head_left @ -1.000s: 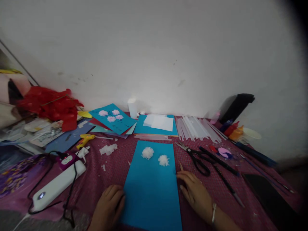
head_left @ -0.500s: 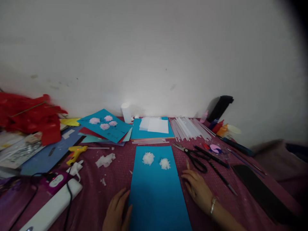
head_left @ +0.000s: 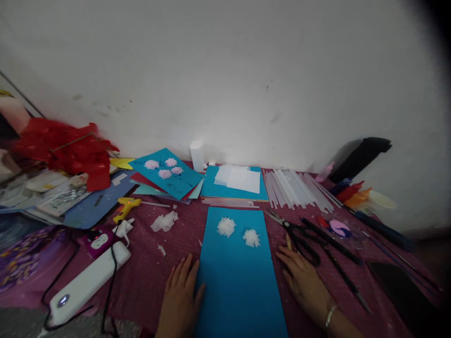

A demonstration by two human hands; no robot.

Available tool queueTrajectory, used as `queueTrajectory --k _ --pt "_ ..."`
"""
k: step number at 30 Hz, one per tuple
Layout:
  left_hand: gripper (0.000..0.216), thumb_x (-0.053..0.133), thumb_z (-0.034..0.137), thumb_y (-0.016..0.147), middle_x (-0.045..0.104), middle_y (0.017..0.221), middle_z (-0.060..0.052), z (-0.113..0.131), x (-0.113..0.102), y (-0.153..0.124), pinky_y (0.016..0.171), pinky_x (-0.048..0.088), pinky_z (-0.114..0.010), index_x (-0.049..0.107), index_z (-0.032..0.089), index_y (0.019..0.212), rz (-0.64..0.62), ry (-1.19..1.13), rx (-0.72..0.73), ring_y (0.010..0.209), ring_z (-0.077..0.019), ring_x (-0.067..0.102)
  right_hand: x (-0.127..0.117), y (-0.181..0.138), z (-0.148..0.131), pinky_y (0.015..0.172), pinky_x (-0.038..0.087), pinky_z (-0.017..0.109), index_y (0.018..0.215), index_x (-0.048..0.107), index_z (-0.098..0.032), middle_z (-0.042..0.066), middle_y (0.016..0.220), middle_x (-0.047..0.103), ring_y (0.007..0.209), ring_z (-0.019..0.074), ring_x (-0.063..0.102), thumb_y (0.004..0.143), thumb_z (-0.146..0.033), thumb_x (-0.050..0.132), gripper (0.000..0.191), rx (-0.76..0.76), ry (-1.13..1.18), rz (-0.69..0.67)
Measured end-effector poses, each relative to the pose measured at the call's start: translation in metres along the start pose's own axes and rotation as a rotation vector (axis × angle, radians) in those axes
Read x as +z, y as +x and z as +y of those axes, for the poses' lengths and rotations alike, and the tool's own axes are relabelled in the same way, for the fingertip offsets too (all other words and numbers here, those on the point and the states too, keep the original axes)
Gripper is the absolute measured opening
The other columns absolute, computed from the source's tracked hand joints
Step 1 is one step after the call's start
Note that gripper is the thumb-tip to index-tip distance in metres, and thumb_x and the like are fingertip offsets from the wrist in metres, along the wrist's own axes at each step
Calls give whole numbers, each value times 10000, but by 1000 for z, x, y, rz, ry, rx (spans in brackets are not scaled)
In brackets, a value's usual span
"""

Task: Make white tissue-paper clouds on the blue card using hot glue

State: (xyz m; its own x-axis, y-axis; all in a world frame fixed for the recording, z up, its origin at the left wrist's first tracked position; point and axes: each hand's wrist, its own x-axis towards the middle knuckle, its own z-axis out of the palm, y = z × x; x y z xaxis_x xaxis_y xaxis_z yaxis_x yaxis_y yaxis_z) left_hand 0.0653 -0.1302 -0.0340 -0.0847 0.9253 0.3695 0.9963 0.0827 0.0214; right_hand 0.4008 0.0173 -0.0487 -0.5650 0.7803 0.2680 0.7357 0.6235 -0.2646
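Observation:
A blue sheet of card [head_left: 239, 277] lies lengthwise in front of me on the dark red cloth, with two white tissue tufts [head_left: 226, 226] [head_left: 251, 238] near its far end. My left hand [head_left: 181, 298] lies flat on the cloth at the sheet's left edge, fingers stretched out, holding nothing. My right hand [head_left: 305, 281] rests flat at the sheet's right edge, fingers spread, a bangle on the wrist. Black scissors [head_left: 299, 234] lie just beyond its fingertips.
A yellow glue gun [head_left: 127, 206], a white power strip [head_left: 89, 279] with black cable and tissue scraps [head_left: 164, 221] lie at left. Further back are coloured card sheets [head_left: 165, 173], white strips [head_left: 299, 192], paint bottles [head_left: 352, 195] and red paper [head_left: 70, 150]. A white wall stands behind.
The view swung right and then back left. My left hand has uncurled and now lies flatter with fingers extended; my right hand stays beside the sheet.

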Motion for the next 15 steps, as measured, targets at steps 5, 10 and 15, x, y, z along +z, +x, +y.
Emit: queueTrajectory --k 5,10,15 --pt "445 473 298 877 520 1376 -101 1 -9 -1 992 428 -474 524 210 1310 -79 -85 -33 1232 -267 499 -3 -1 -5 997 443 518 1197 607 -182 134 1301 565 1204 277 532 876 -193 451 357 -23 48 3" --pt "425 461 275 884 536 1354 -108 -42 -32 20 1001 409 -495 514 218 1302 -42 -69 -13 1224 -262 503 -14 -3 -24 983 471 486 1198 612 -200 126 1309 559 1198 267 544 872 -182 453 363 7 126 -50" --pt "383 455 355 853 610 1231 -156 -159 -70 87 976 422 -476 616 137 1123 -68 -2 -62 1159 -302 541 -21 -17 -50 970 486 490 1202 621 -234 107 1284 590 1173 276 569 874 -229 473 360 78 149 -33"
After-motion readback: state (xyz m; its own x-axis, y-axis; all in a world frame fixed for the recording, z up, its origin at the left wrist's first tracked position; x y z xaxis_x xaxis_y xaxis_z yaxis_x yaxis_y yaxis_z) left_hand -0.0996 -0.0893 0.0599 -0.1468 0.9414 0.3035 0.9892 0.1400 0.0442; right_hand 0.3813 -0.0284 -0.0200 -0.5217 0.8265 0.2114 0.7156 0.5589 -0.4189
